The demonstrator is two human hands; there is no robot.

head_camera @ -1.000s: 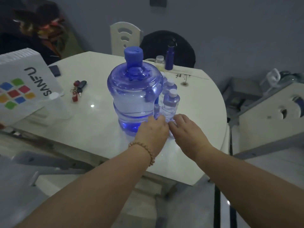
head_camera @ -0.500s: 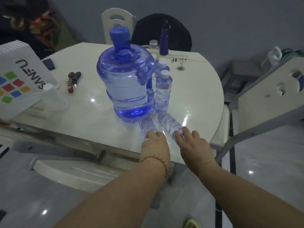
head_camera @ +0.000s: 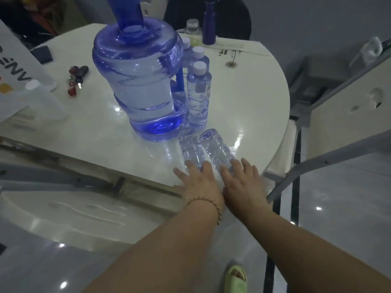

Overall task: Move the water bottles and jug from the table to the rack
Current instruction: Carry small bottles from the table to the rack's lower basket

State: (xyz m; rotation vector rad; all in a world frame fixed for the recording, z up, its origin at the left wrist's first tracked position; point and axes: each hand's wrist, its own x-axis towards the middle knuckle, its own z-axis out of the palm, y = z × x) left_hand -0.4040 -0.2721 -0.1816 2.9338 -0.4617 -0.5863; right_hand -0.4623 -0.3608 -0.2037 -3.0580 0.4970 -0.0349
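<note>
The tabletop point(head_camera: 243, 106) was white and glossy, throwing back lamp glare; the jug point(head_camera: 139, 81) was clear blue-tinted plastic, smooth and shiny; the lying bottles point(head_camera: 218, 149) were thin ribbed clear plastic; the floor point(head_camera: 338, 208) was polished grey tile; a wrist bracelet point(head_camera: 213, 205) looked matt and beaded.

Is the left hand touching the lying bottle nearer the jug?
Touching. The head view shows the left hand with its fingers draped over the near end of that lying bottle.

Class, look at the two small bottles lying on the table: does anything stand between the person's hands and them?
No. The left hand already rests on the left lying bottle and the right hand on the right lying bottle; nothing visible intervenes.
</note>
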